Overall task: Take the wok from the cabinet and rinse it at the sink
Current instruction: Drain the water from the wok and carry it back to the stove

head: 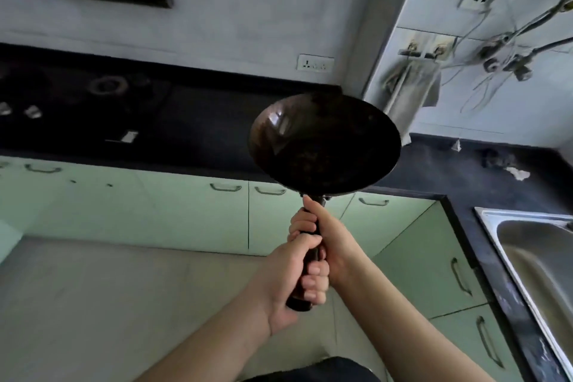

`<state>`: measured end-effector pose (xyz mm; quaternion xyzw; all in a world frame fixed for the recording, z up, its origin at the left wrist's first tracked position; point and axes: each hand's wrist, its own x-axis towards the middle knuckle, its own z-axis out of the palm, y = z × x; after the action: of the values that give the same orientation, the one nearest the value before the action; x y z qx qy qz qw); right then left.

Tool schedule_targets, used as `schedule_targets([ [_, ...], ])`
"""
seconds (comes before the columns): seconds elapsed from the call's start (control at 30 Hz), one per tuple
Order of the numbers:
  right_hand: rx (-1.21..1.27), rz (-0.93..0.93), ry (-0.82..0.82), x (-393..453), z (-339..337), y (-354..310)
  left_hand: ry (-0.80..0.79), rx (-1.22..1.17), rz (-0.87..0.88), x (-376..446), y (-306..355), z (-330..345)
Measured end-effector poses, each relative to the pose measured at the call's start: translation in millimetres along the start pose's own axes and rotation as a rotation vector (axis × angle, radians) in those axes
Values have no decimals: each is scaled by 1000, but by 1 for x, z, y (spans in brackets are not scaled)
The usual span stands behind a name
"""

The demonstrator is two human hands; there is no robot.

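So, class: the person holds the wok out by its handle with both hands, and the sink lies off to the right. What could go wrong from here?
1. The wok hangs out in front of the left hand and right hand, which grip only its handle; it might tip.
2. Swinging right to the sink, it could knock the dark counter corner.
3. The hanging cloth beside the wok might snag.
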<state>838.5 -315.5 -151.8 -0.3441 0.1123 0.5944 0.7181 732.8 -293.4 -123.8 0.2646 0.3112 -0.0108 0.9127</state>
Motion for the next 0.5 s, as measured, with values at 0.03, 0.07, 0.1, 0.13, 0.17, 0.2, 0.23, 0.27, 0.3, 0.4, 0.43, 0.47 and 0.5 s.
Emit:
schedule_targets([
  [0.03, 12, 41, -19, 5, 5, 10, 20, -20, 16, -5, 2, -10],
  [0.07, 9, 80, -33, 11, 11, 20, 40, -36, 36, -10, 5, -20],
  [0.1, -2, 122, -47, 17, 18, 30, 64, -49, 59, -16, 8, -29],
  [0.13, -15, 164, -63, 23, 25, 39, 87, -59, 82, -22, 12, -39],
  [0.17, -33, 200, -76, 29, 33, 47, 106, -72, 106, -27, 15, -47],
  [0.2, -51, 227, -87, 35, 40, 55, 123, -90, 128, -32, 19, -56],
  [0.23, -63, 256, -98, 41, 47, 63, 140, -107, 150, -37, 23, -63],
  [0.27, -67, 292, -113, 47, 55, 71, 159, -120, 175, -42, 26, -71],
  [0.3, -65, 330, -133, 53, 62, 78, 179, -127, 203, -46, 29, -77],
  [0.4, -107, 423, -219, 69, 82, 99, 236, -152, 284, -59, 37, -96],
  [0.43, -144, 452, -249, 75, 88, 105, 248, -167, 306, -62, 39, -102],
  [0.47, -179, 482, -278, 79, 94, 110, 256, -184, 325, -65, 41, -108],
  [0.5, -201, 509, -304, 84, 101, 116, 263, -205, 339, -67, 44, -114],
])
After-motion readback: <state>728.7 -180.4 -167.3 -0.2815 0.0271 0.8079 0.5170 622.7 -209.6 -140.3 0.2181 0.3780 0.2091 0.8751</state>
